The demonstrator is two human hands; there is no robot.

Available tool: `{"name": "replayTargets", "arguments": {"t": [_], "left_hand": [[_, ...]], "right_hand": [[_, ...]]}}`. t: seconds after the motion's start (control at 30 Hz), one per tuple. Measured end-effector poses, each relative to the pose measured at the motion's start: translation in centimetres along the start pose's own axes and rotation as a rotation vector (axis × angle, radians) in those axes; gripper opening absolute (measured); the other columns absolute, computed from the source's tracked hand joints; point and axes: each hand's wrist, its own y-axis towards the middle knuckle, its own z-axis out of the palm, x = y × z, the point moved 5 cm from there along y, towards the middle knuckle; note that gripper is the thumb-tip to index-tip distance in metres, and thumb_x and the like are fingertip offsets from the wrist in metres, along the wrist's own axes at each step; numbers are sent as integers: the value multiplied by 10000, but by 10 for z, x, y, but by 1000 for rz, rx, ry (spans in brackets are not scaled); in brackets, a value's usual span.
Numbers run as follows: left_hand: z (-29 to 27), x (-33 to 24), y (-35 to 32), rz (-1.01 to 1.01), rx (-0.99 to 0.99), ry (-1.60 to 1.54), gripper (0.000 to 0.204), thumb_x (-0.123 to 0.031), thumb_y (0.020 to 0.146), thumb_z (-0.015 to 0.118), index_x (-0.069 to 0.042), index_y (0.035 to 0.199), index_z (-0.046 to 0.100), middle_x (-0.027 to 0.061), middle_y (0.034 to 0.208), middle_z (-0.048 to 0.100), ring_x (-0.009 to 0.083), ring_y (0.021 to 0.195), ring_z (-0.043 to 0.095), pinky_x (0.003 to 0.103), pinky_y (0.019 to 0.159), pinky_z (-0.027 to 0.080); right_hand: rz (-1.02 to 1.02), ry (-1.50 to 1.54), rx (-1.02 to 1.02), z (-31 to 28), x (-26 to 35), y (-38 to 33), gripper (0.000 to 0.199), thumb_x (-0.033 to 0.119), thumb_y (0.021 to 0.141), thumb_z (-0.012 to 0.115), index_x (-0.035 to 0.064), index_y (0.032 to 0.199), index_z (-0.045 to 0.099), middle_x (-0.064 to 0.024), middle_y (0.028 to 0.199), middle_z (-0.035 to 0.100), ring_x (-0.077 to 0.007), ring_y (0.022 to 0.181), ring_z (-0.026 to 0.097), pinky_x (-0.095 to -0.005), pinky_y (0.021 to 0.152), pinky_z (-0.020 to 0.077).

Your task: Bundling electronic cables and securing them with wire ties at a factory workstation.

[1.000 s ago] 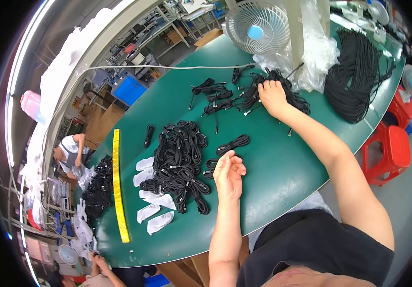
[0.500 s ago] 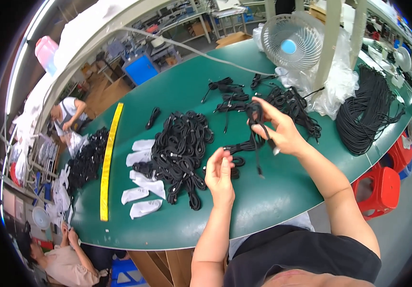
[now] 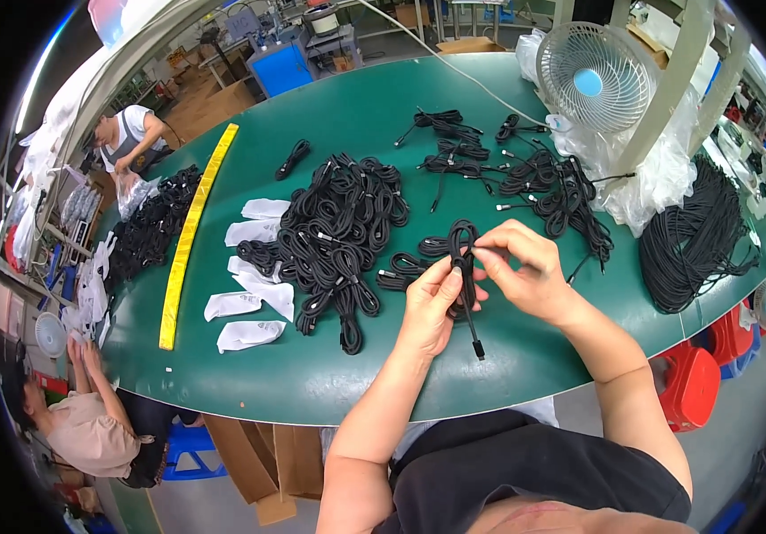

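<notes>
A coiled black cable (image 3: 463, 236) is held upright over the near part of the green table (image 3: 338, 378). My left hand (image 3: 432, 307) is closed round the middle of its bundle, and one plug end hangs down below. At the bundle's right side my right hand (image 3: 522, 269) pinches with thumb and forefinger; what lies between the tips is too small to make out. Just behind my left hand lie further coiled cables (image 3: 401, 271). To the left is a large heap of bundled black cables (image 3: 338, 231), with several white sleeves (image 3: 251, 335) along its edge.
A yellow strip (image 3: 196, 240) crosses the table at left. Looser cables (image 3: 534, 173) lie at the back right, near a fan (image 3: 595, 76), a post and plastic bags. A big coil of black cable (image 3: 694, 240) sits at far right. Two people work at left; red stools (image 3: 690, 387) stand at right.
My right hand has brought the cable down and left, and my left hand has taken hold of its middle. The whole view has shifted slightly.
</notes>
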Motion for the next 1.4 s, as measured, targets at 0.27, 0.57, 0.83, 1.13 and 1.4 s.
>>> {"name": "replayTargets", "arguments": {"t": [0.27,0.57,0.83,1.13,1.4], "left_hand": [[-1,12,5,-61,22,86,313,-206,906,513,10,1131,546,96,890,618,146,720,606,248,618,497],[0,6,2,-7,-67,153,314,-193,894,534,2,1139,549,92,892,616,152,735,601,259,653,485],[-3,3,4,-11,-63,109,312,-168,891,537,-3,1156,545,87,887,621,147,749,597,258,661,484],[-4,6,4,-11,-40,134,341,-185,872,571,-18,1169,550,91,910,629,156,765,602,258,687,484],[-5,8,6,-53,-50,108,336,-174,879,557,-13,1173,537,94,882,622,174,717,624,267,655,516]], "right_hand": [[322,-262,317,4,-30,-3,147,125,750,612,-10,807,625,-114,690,581,-217,610,596,-309,552,459],[379,104,-44,-6,-29,-3,114,59,801,611,-53,780,605,-81,680,616,-99,594,585,-236,526,471],[474,119,-3,-1,-28,-2,145,87,791,658,-31,846,595,-70,717,629,-69,636,561,-219,556,467],[530,70,145,2,-33,-1,163,107,788,660,-45,813,606,-99,680,632,-93,608,599,-243,539,483],[350,-56,146,9,-35,-8,186,143,768,687,-23,790,606,-75,675,604,-107,572,571,-248,501,456]]}}
